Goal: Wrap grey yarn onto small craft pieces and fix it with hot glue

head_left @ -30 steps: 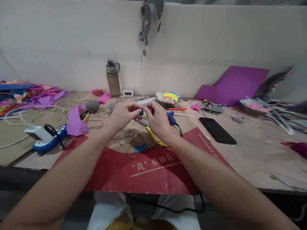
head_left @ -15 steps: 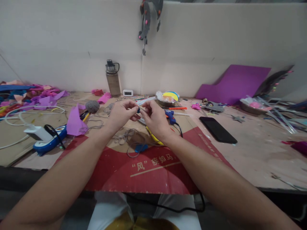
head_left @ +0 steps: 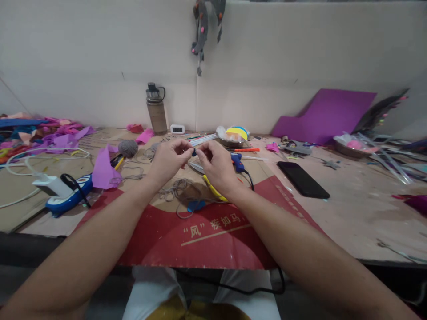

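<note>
Between my two hands is a small dark blue piece (head_left: 194, 152), too small to make out its kind. My left hand (head_left: 170, 161) pinches it from the left with thumb and forefinger. From the right, the fingertips of my right hand (head_left: 215, 163) close on the same piece. Beneath the hands lie loose grey yarn (head_left: 180, 189) and a blue scrap (head_left: 196, 206). Scissors with yellow handles (head_left: 213, 189) rest partly under my right hand. A blue glue gun (head_left: 237, 162) lies just beyond that hand, partly hidden.
A red and brown cardboard sheet (head_left: 213, 249) covers the table's front middle. To its left are a blue power strip (head_left: 71, 198), purple felt (head_left: 105, 169) and a yarn ball (head_left: 128, 148). A phone (head_left: 303, 180) lies right. Behind stand a bottle (head_left: 156, 111) and a bowl (head_left: 230, 142).
My left fingers have shifted slightly around the small blue piece, and the hands remain together in nearly the same place. The scissors' blades show more between them.
</note>
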